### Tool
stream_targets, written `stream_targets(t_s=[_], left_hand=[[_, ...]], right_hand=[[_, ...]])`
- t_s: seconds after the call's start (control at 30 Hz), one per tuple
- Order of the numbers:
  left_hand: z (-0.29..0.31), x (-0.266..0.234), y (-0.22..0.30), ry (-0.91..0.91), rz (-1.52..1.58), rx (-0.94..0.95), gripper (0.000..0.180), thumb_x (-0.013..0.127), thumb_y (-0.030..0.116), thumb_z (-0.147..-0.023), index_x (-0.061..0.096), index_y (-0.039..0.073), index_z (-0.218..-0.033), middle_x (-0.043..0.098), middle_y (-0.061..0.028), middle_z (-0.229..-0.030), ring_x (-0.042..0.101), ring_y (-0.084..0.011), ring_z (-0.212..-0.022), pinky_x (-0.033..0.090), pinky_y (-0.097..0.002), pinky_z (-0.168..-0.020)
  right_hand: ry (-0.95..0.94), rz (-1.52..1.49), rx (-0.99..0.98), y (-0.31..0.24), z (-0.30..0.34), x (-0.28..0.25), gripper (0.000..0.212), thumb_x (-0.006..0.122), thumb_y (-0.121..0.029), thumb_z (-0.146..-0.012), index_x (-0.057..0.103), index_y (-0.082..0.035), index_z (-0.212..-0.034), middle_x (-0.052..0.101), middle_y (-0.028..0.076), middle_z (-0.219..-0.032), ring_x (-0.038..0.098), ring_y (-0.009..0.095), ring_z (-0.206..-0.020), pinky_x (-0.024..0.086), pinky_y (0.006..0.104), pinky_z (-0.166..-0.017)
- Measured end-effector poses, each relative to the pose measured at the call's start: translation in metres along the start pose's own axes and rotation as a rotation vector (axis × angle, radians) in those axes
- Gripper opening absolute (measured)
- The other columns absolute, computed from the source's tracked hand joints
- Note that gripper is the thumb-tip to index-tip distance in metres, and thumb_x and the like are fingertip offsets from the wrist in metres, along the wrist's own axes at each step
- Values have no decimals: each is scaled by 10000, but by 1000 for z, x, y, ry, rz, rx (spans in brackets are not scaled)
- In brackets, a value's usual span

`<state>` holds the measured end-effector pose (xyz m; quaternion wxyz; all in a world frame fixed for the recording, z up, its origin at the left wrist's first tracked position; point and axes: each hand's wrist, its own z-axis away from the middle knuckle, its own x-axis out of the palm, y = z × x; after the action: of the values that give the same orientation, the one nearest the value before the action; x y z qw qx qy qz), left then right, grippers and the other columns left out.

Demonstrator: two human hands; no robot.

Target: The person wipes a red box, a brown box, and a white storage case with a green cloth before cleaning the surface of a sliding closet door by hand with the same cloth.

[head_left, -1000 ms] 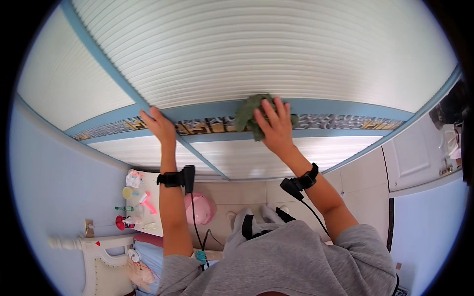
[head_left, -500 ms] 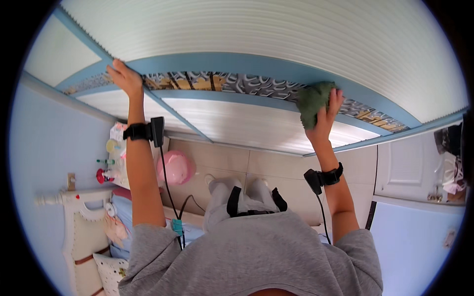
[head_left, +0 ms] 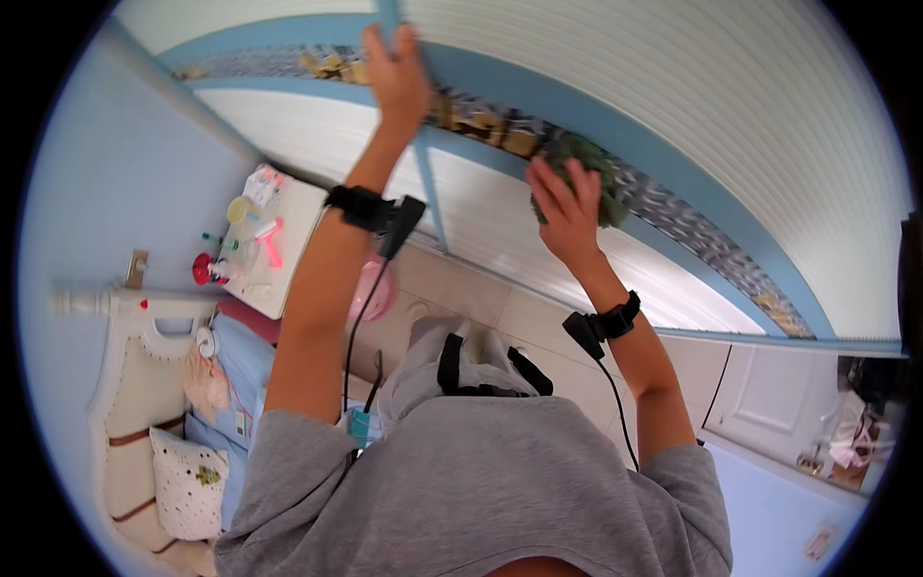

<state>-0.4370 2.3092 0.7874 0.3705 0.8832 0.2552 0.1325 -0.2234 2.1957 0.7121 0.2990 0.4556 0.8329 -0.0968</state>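
Note:
A wardrobe door with white ribbed panels point(head_left: 654, 87), a blue frame point(head_left: 538, 91) and a patterned band point(head_left: 687, 216) slants across the view before me. My right hand point(head_left: 571, 216) holds a crumpled dark green cloth point(head_left: 611, 197) flat against the band and its lower blue border; the palm and fingers hide part of the cloth. Up to the left, my left hand point(head_left: 396, 82) rests on the upright blue edge between two door sections, its fingers stretched out and slightly blurred, holding nothing loose.
On the left, a small white table point(head_left: 293, 231) carries bottles and a pink item. Below it is a bed with a cream headboard point(head_left: 120, 423) and a dotted pillow point(head_left: 187, 486). A pink basin point(head_left: 375, 288) stands on the tiled floor behind my left forearm. A white cabinet door point(head_left: 769, 389) is at the right.
My view has turned, so the door slants more steeply. The cloth and my right hand have moved left along the band. My left hand appears farther right and higher, still at the upright edge.

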Motion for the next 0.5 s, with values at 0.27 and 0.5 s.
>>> stream_targets(t_s=[0.27, 0.5], left_hand=[[-1, 7, -8, -61, 10, 218, 543, 441, 485, -831, 425, -23, -1021, 555, -206, -759, 557, -360, -661, 425, -388, -542], [-1, 1, -8, -188, 154, 139, 557, 459, 464, -832, 432, -54, -1033, 564, -198, -776, 577, -325, -682, 454, -356, -574]], right_hand=[[-24, -314, -255, -55, -54, 113, 305, 576, -33, -696, 608, -90, -994, 523, 16, -1115, 406, 211, -1129, 293, 368, -964], [-63, -164, -267, -56, -54, 103, 289, 569, -16, -699, 616, -83, -976, 514, 17, -1113, 401, 206, -1133, 289, 359, -961]])
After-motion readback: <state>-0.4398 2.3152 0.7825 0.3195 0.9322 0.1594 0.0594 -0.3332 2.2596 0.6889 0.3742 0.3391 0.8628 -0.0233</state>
